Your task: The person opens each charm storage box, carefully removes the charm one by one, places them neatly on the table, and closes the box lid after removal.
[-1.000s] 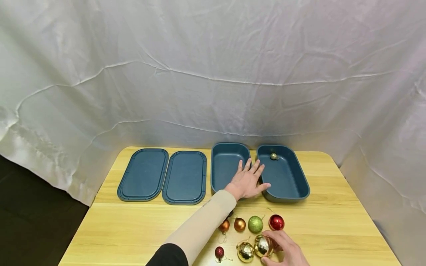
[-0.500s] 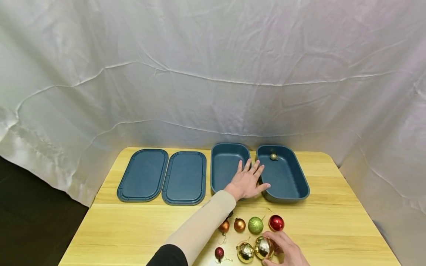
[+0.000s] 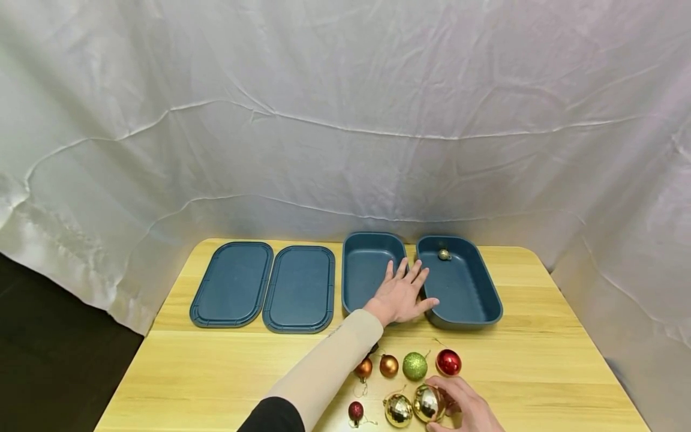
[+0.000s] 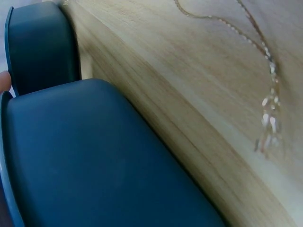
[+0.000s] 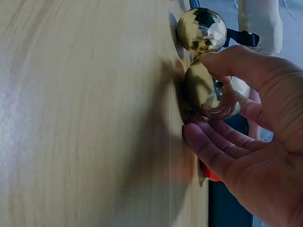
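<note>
"Two hands in the head view, doing what?"

"Right hand [image 3: 468,410], bottom edge right of centre: thumb and fingers part-curled, pinching the smooth gold ball [image 3: 427,403]. Left hand [image 3: 400,298], mid-frame: fingers straight, spread over the gap between left box [image 3: 369,259] and right box [image 3: 468,294], gripping nothing; contact unclear"

"Ball where?"

"Low in frame, right of centre, just right of the faceted gold ball [image 3: 398,410], below the green ball [image 3: 414,366]"

"Risks?"

"Slick-looking round surface, so my guess: a loose fingertip pinch could let it slip. Or a nudge sends the faceted one rolling across the desk [image 3: 545,360]; red ball [image 3: 448,362] near those fingers could get bumped too"

"Which way's it pointing?"

"Round, no long axis. Cap not visible, so can't tell"
</note>
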Action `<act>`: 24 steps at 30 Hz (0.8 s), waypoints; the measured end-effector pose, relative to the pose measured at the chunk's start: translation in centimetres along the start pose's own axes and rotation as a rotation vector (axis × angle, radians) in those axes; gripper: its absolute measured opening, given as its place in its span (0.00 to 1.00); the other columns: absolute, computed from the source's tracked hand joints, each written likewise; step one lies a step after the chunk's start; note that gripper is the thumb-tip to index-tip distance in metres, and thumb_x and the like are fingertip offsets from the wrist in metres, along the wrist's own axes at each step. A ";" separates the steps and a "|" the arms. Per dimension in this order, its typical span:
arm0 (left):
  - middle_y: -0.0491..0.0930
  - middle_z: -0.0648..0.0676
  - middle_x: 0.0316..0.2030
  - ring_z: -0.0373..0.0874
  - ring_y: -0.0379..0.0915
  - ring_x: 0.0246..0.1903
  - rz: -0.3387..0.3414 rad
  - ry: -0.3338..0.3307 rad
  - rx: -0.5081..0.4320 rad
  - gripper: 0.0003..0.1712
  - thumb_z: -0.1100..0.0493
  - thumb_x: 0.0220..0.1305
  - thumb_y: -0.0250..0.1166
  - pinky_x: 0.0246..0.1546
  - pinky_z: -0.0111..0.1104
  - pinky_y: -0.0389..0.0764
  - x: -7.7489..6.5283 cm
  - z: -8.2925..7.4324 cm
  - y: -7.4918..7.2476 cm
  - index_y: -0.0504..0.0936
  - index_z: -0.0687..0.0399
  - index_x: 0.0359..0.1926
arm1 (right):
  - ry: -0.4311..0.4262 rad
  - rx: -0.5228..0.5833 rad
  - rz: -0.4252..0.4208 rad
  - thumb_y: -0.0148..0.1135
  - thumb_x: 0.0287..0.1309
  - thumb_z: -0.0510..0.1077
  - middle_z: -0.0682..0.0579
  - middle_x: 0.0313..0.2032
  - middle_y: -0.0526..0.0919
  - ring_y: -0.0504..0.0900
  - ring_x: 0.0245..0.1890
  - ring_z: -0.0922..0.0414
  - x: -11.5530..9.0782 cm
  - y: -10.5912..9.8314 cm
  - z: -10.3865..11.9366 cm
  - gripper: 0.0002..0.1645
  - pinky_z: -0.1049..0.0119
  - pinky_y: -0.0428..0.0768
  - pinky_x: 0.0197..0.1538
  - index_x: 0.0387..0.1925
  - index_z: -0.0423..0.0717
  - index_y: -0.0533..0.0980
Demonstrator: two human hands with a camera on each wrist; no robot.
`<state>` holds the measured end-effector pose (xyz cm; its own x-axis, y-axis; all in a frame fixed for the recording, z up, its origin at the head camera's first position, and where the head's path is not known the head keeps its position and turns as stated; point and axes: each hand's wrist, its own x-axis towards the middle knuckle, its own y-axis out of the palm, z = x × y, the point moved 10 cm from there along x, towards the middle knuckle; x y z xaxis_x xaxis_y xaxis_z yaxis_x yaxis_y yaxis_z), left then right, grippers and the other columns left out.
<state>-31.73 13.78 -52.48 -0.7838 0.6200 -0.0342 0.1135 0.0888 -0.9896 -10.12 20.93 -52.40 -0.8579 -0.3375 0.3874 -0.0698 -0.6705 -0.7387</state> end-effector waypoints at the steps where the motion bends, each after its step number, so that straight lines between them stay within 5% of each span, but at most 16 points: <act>1: 0.38 0.47 0.86 0.54 0.35 0.86 0.001 0.000 -0.001 0.51 0.19 0.74 0.30 0.84 0.56 0.41 0.0 0.0 0.0 0.46 0.39 0.87 | -0.011 -0.006 -0.002 0.91 0.35 0.45 0.59 0.49 0.83 0.76 0.41 0.74 0.0 0.0 0.0 0.45 0.79 0.76 0.34 0.60 0.49 0.82; 8: 0.40 0.48 0.86 0.55 0.36 0.86 -0.006 0.001 -0.003 0.51 0.19 0.74 0.31 0.84 0.56 0.41 0.0 0.0 -0.1 0.47 0.39 0.86 | -0.061 -0.024 -0.012 0.91 0.35 0.48 0.59 0.49 0.83 0.77 0.42 0.71 0.0 -0.1 0.2 0.45 0.81 0.75 0.37 0.60 0.50 0.81; 24: 0.39 0.48 0.86 0.54 0.35 0.86 0.002 0.001 0.004 0.50 0.20 0.75 0.31 0.84 0.56 0.41 -0.2 -0.1 -0.3 0.44 0.38 0.87 | -0.029 -0.053 -0.018 0.91 0.35 0.50 0.62 0.49 0.83 0.78 0.44 0.73 -0.1 -0.1 0.1 0.45 0.76 0.79 0.38 0.59 0.50 0.82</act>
<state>-31.59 13.70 -52.21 -0.7830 0.6210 -0.0356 0.1125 0.0851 -0.9900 -9.99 21.03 -52.30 -0.8413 -0.3454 0.4159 -0.1122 -0.6409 -0.7593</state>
